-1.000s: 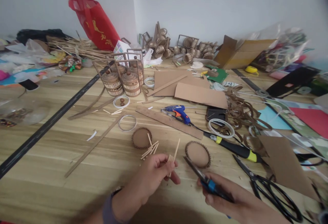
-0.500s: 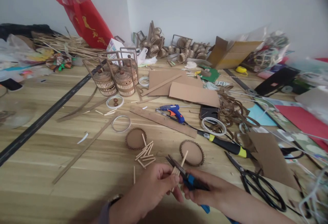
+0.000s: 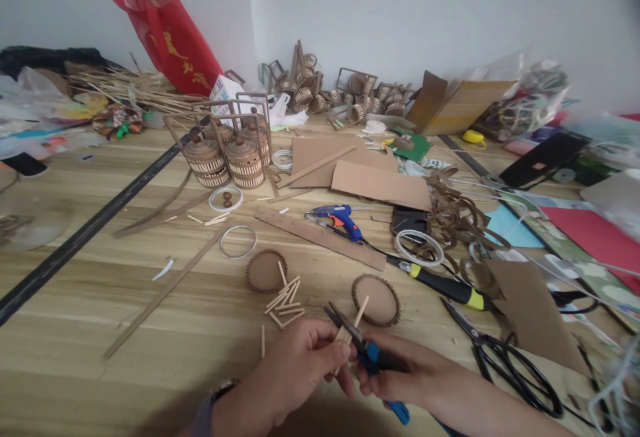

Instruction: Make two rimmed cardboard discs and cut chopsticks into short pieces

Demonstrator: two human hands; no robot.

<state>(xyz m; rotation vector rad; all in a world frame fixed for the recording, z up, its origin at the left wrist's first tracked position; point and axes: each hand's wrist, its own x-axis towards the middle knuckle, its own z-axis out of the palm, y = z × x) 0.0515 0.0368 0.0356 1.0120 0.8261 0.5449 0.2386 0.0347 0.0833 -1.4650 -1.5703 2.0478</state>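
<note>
My left hand [image 3: 305, 363] is closed on a few thin wooden sticks [image 3: 344, 334], pinched between thumb and fingers. One longer wooden stick [image 3: 362, 310] pokes out above the others. Around the handles of blue-and-black cutters [image 3: 370, 350] wrap the fingers of my right hand [image 3: 400, 367]. Their dark jaws are parted and lie against the sticks at my left fingertips; whether they bite into one I cannot tell. Just beyond the hands are a round cardboard disc with a corrugated rim [image 3: 376, 299], a second such disc [image 3: 267, 271] and a loose pile of cut sticks [image 3: 286, 302].
Black scissors [image 3: 500, 357] lie at the right, near a yellow-and-black handled tool [image 3: 447, 288]. A blue glue gun [image 3: 337, 218] rests mid-table beside a cardboard strip [image 3: 320, 238]. Lidded miniature baskets [image 3: 244, 163] stand at back left. Brown paper strips [image 3: 450, 210] are tangled at the right.
The whole view has shifted very slightly. Both hands, the sticks and the cutters keep nearly the same pose.
</note>
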